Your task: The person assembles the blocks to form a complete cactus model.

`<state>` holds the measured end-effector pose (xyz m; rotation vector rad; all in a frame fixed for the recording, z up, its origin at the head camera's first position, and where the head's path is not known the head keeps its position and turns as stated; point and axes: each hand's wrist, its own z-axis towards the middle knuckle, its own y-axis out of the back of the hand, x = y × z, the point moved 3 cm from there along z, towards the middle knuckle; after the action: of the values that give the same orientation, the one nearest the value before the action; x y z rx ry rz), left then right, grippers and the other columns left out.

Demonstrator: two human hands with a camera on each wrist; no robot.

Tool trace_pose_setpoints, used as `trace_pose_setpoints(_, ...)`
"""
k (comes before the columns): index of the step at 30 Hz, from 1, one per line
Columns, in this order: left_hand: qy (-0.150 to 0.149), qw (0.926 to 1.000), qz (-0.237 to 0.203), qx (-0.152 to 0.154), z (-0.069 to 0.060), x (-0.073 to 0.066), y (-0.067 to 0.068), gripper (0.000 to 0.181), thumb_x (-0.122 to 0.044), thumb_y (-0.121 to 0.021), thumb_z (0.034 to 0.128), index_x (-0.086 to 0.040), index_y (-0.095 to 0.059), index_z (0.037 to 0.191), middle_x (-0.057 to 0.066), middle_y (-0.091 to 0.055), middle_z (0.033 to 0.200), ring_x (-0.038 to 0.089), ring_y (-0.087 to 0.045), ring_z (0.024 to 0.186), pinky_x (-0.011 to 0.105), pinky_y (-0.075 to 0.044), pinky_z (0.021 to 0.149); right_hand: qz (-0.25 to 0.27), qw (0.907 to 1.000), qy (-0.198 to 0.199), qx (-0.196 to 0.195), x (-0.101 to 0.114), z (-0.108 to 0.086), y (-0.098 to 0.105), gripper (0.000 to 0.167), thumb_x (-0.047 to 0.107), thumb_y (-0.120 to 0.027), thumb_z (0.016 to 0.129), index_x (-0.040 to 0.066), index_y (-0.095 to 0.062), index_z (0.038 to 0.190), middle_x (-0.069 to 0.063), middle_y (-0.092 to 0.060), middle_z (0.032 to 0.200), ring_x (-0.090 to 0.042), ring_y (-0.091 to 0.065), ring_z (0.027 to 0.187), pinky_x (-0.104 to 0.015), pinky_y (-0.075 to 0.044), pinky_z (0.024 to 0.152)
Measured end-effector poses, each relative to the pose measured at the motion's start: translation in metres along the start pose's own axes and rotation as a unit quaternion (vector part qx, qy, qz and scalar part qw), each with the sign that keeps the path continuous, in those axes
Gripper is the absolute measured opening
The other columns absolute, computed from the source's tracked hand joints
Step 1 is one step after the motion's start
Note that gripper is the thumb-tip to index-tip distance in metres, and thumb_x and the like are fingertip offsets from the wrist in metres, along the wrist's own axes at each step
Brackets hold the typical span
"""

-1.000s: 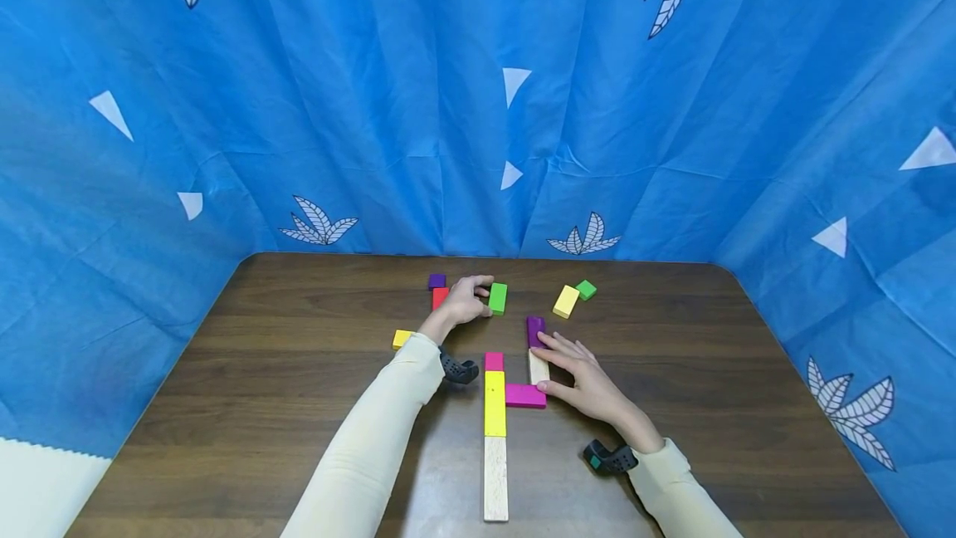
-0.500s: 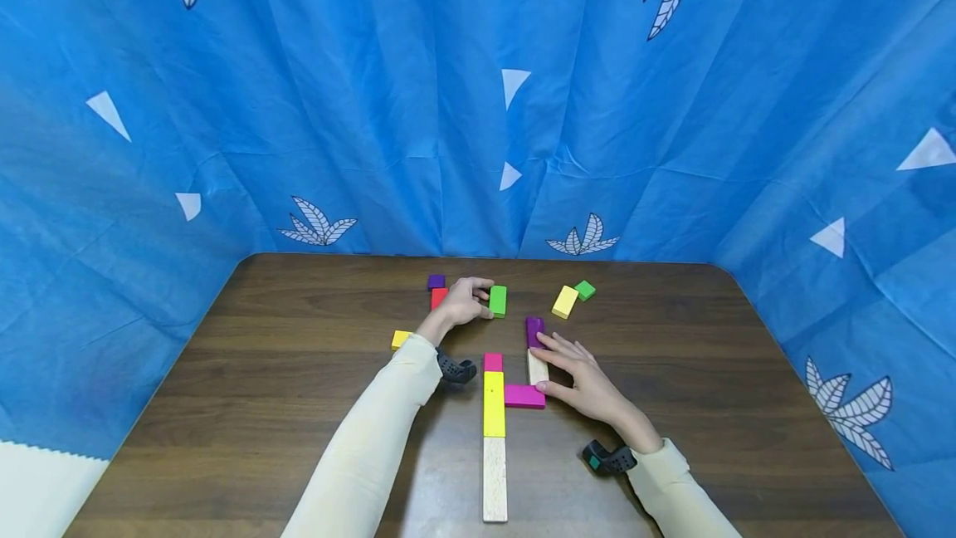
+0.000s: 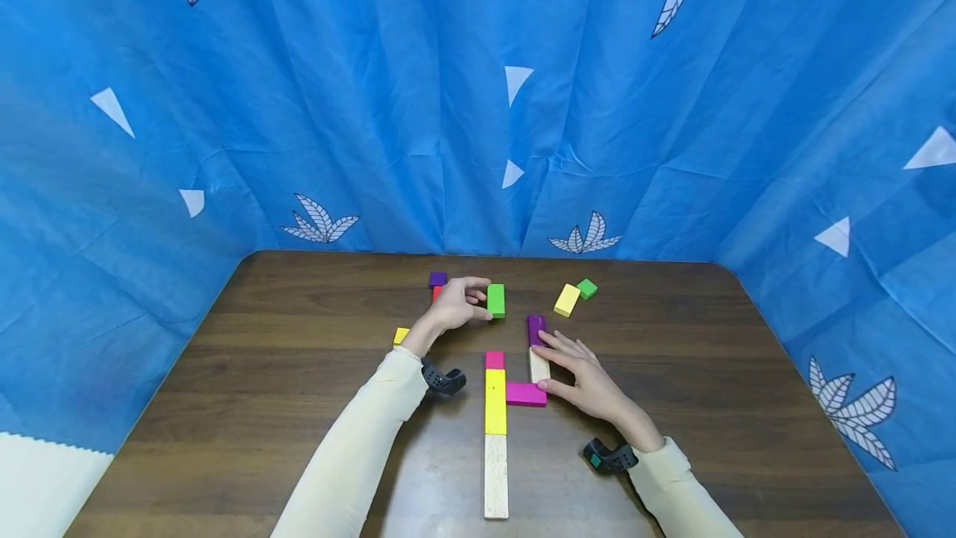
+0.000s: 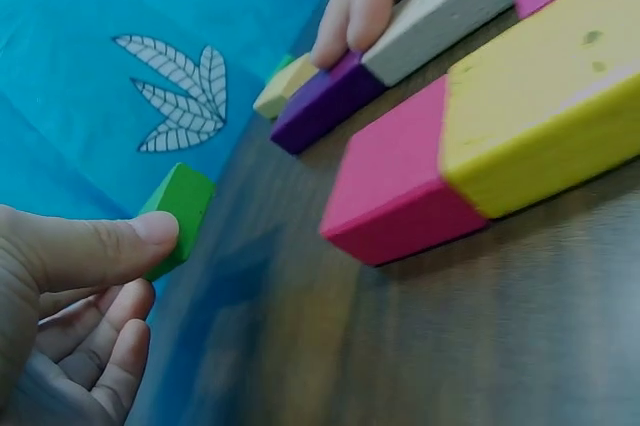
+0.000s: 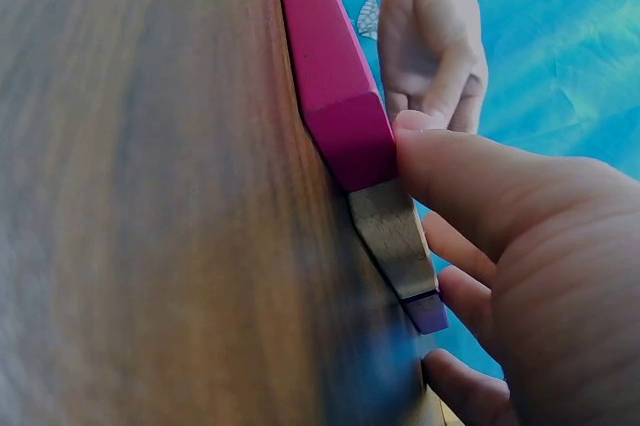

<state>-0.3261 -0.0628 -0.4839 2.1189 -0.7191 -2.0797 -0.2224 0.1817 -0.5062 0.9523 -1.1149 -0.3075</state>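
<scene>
My left hand (image 3: pixel 454 305) pinches a green block (image 3: pixel 496 301) between thumb and fingers; in the left wrist view the green block (image 4: pixel 182 211) shows beyond the thumb tip. My right hand (image 3: pixel 586 380) rests against the row of blocks on the right. Its thumb touches the end of the magenta block (image 5: pixel 335 76) by the whitish block (image 3: pixel 539 365), and its fingertips touch near the purple block (image 3: pixel 535 329). To the left lie a pink block (image 3: pixel 495 360), a yellow block (image 3: pixel 495 403) and a long pale block (image 3: pixel 496 476) end to end. The magenta block bridges both rows.
A pale yellow block (image 3: pixel 567 300) and a small green block (image 3: pixel 587 288) lie at the back right. Near the left hand are a dark purple block (image 3: pixel 437 279), a partly hidden red block (image 3: pixel 436 293) and a yellow block (image 3: pixel 401 335). A blue curtain (image 3: pixel 478 106) surrounds the wooden table (image 3: pixel 261 372).
My left hand has shifted slightly left and toward me, with the green block moving a little along with it. The right hand stays where it was.
</scene>
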Motion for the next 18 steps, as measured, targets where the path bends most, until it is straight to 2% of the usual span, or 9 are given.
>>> trace_pose_setpoints(10,-0.028,0.9991,0.027,0.015,-0.026,-0.001,-0.005,0.061,0.002,-0.080,0.0741,0.001,-0.059,0.131,0.013,-0.066,0.108,0.023,-0.062,0.098,0.034,-0.054,0.090,0.000,1.0000,-0.001,0.002,0.000,0.000,0.000,0.059,0.035,-0.071,0.088,0.018,-0.054,0.141,-0.007,-0.040,0.155,-0.037,-0.026,0.147,-0.066,-0.013,0.116)
trace_pose_setpoints(18,-0.040,0.9970,0.061,0.023,-0.036,-0.002,-0.009,0.061,0.000,-0.081,0.0735,0.001,-0.059,0.130,0.012,-0.065,0.111,0.021,-0.062,0.099,0.036,-0.053,0.093,-0.005,1.0000,-0.007,0.003,0.000,0.001,0.000,0.059,0.036,-0.071,0.088,0.019,-0.054,0.141,-0.007,-0.040,0.155,-0.038,-0.026,0.147,-0.066,-0.013,0.116)
